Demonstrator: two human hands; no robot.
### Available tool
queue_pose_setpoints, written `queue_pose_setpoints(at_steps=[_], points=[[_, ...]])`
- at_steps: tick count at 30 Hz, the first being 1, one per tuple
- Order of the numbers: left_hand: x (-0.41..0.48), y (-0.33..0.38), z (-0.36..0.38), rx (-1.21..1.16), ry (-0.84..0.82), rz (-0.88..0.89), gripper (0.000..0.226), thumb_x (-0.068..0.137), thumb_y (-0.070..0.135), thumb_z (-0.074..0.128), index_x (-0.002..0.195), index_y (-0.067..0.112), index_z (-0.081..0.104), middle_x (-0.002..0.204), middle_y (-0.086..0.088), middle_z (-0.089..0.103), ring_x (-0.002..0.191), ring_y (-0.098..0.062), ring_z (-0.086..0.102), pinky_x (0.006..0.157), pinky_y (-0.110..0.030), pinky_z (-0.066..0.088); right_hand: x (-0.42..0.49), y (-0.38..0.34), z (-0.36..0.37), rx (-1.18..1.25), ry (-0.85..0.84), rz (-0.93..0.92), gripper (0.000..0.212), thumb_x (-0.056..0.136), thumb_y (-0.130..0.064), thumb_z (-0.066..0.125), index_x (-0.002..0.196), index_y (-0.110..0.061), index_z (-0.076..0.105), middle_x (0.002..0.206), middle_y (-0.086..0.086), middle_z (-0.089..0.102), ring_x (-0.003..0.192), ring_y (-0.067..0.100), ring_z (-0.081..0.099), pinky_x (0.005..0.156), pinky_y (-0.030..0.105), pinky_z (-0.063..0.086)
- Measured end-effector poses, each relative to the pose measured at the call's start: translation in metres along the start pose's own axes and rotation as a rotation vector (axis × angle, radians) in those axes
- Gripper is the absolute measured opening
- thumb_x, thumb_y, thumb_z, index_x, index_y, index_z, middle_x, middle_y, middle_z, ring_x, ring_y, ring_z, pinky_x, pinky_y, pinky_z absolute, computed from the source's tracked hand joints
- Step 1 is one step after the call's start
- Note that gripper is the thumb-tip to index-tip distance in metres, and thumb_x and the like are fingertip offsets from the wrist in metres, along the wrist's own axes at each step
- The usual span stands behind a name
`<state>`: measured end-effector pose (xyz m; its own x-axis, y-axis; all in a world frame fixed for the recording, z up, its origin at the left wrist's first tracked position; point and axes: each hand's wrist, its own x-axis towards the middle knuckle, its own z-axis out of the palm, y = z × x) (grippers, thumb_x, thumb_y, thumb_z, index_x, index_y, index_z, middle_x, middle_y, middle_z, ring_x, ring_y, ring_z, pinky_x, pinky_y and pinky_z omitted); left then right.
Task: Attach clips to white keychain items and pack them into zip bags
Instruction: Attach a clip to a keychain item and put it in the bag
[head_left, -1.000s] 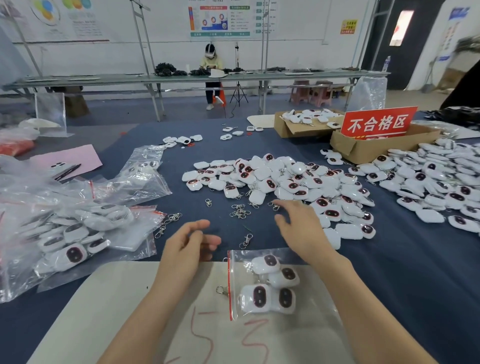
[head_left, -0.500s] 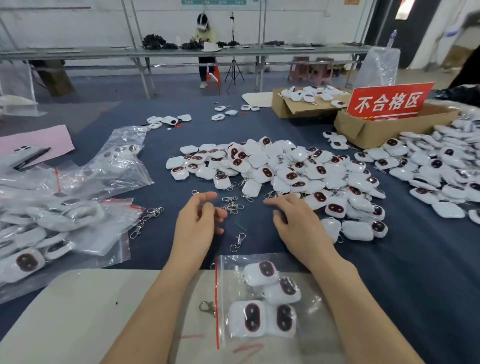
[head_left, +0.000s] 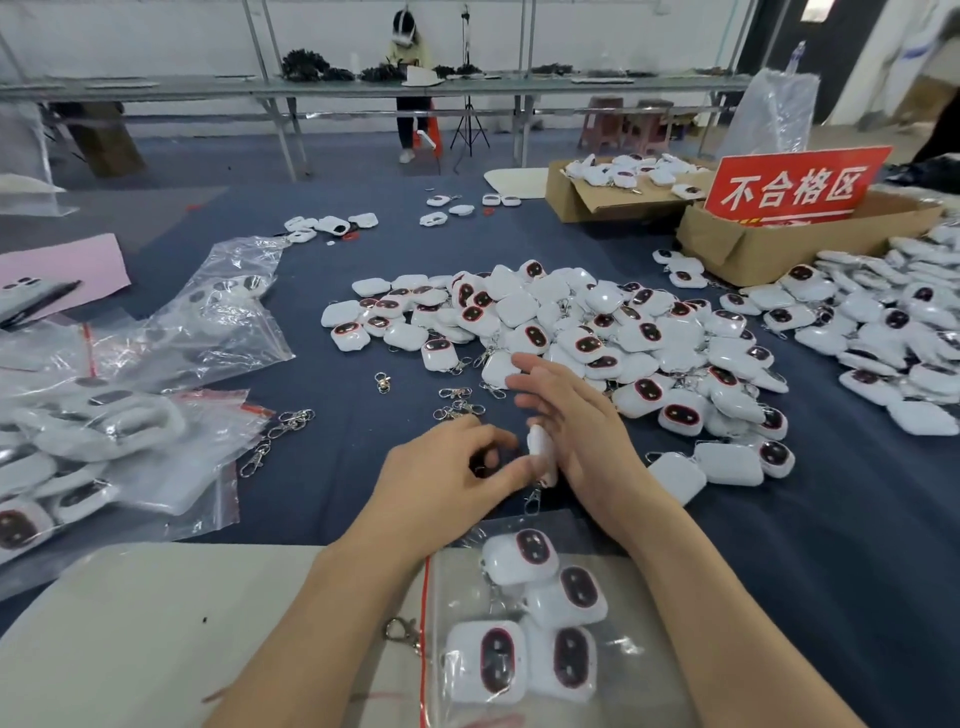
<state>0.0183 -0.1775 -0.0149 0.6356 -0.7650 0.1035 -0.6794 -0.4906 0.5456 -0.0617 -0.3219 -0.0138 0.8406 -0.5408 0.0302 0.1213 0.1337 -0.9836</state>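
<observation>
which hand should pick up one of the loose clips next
Left. The left hand seems empty and lies just short of the loose clips, while the right hand holds a white keychain item against its palm.

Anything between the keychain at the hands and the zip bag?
Nothing visible lies between the keychain and the zip bag, just nearer the person. The left forearm lies beside the bag's red-striped mouth, where a clip sticks out.
</observation>
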Motion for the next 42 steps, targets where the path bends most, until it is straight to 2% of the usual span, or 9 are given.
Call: queue_pose_setpoints(at_steps=[3,6,9,12,17,24,30,36,42], points=[[-0.001,-0.001,0.001,-0.060,-0.003,0.024,0.044,0.075,0.078,0.045,0.096,0.044,0.065,0.095,0.022,0.059,0.089,0.006,0.056,0.073,-0.023,0.046,0.001,-0.002,0.002,0.103,-0.051,0.007,0.025,0.086,-0.033,0.063,0.106,-0.036,0.078,0.116,-0.004,0.074,0.105,0.006,0.064,0.090,0.024,0.045],[0.000,-0.007,0.003,-0.224,0.059,-0.012,0.018,0.087,0.057,0.056,0.094,0.043,0.065,0.093,0.025,0.065,0.084,0.002,0.062,0.073,-0.026,0.049,0.001,-0.002,-0.002,0.236,-0.053,-0.008,0.026,0.086,-0.029,0.065,0.108,-0.033,0.078,0.119,-0.001,0.073,0.116,0.009,0.065,0.094,0.022,0.051],[0.003,-0.012,0.003,-0.441,0.221,-0.077,0.005,0.095,0.038,0.062,0.090,0.039,0.065,0.085,0.021,0.069,0.073,-0.005,0.064,0.063,-0.016,0.049,0.000,0.004,-0.003,0.024,0.013,0.015,0.031,0.092,-0.034,0.069,0.122,-0.034,0.069,0.117,-0.006,0.073,0.113,0.005,0.066,0.100,0.027,0.050],[0.002,-0.012,0.002,-0.437,0.336,-0.051,0.002,0.097,0.040,0.062,0.095,0.041,0.062,0.088,0.025,0.067,0.071,0.000,0.062,0.060,-0.012,0.044,0.001,0.007,0.002,-0.147,0.020,0.042,0.043,0.095,-0.036,0.066,0.134,-0.021,0.058,0.105,-0.005,0.073,0.093,0.002,0.070,0.080,0.019,0.056],[0.001,-0.007,0.007,-0.234,0.246,0.106,0.012,0.094,0.045,0.063,0.103,0.037,0.062,0.105,0.023,0.055,0.094,0.001,0.060,0.079,-0.030,0.053,-0.002,0.005,-0.001,-0.040,-0.113,0.030,0.020,0.101,-0.018,0.060,0.116,-0.021,0.071,0.108,0.003,0.077,0.104,0.015,0.071,0.085,0.022,0.056],[0.003,-0.008,0.001,-0.544,0.309,-0.010,0.014,0.098,0.034,0.062,0.111,0.039,0.063,0.101,0.014,0.068,0.093,-0.006,0.065,0.079,-0.027,0.055,-0.001,0.007,0.000,-0.105,-0.107,-0.041,0.025,0.098,-0.013,0.062,0.115,-0.029,0.072,0.109,0.002,0.077,0.110,0.030,0.068,0.100,0.044,0.054],[0.003,-0.008,-0.003,-0.646,0.204,-0.054,0.012,0.099,0.030,0.062,0.106,0.035,0.071,0.086,0.010,0.074,0.080,-0.018,0.068,0.067,-0.015,0.052,-0.001,0.009,0.001,-0.127,-0.141,-0.071,0.030,0.098,-0.006,0.059,0.117,-0.028,0.071,0.110,0.002,0.076,0.107,0.030,0.069,0.095,0.038,0.057],[0.003,-0.008,-0.004,-0.661,0.200,-0.055,0.010,0.099,0.028,0.062,0.100,0.030,0.072,0.087,-0.003,0.072,0.071,-0.008,0.059,0.063,-0.017,0.048,-0.002,0.007,0.000,-0.132,-0.135,-0.041,0.027,0.096,-0.009,0.065,0.115,-0.026,0.073,0.109,-0.004,0.077,0.104,0.016,0.072,0.091,0.031,0.058],[0.003,-0.009,-0.004,-0.664,0.193,-0.047,0.011,0.099,0.026,0.062,0.099,0.031,0.072,0.072,0.014,0.069,0.065,0.001,0.056,0.060,-0.009,0.044,-0.006,0.002,0.001,-0.128,-0.156,-0.038,0.027,0.096,-0.006,0.063,0.108,-0.026,0.076,0.106,-0.004,0.078,0.101,0.014,0.073,0.088,0.025,0.058]])
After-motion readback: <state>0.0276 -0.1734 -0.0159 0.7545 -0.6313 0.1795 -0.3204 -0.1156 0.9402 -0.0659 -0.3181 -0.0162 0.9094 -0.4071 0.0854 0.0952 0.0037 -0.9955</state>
